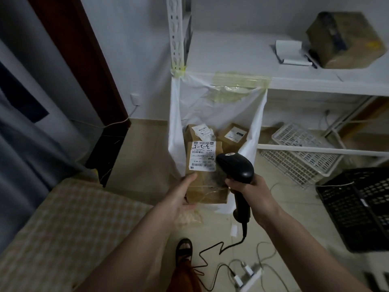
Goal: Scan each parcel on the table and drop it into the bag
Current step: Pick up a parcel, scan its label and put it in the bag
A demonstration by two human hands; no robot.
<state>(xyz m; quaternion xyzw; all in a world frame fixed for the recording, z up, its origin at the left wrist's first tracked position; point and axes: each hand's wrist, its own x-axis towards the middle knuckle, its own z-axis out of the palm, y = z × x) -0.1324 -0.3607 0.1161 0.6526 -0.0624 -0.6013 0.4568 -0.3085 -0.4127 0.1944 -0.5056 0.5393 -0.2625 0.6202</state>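
Head view, nearest first: a sandalled foot (184, 248) stands on the tiled floor beside a black cable (212, 252) that runs up to the scanner (239, 171). A white power strip (249, 278) lies just right of the foot with two plugs in it. At lower left is a checked table (63, 228).

Above that, the left hand (181, 194) grips a brown parcel (205, 171) by its lower left edge, thumb on the front face; its white label faces up. The right hand (250, 189) is wrapped round the scanner's handle, with the scanner head just beside the label's right edge.

The parcel is held over the mouth of a white bag (216, 106), which is taped to a white shelf (315, 81). Two more parcels lie inside the bag, behind the held one, partly hidden by it.

To the right on the floor sit a black crate (357, 209) and, farther off, a white basket (301, 150). On the shelf stand one box (345, 39) and a white device (291, 52) just beside it.
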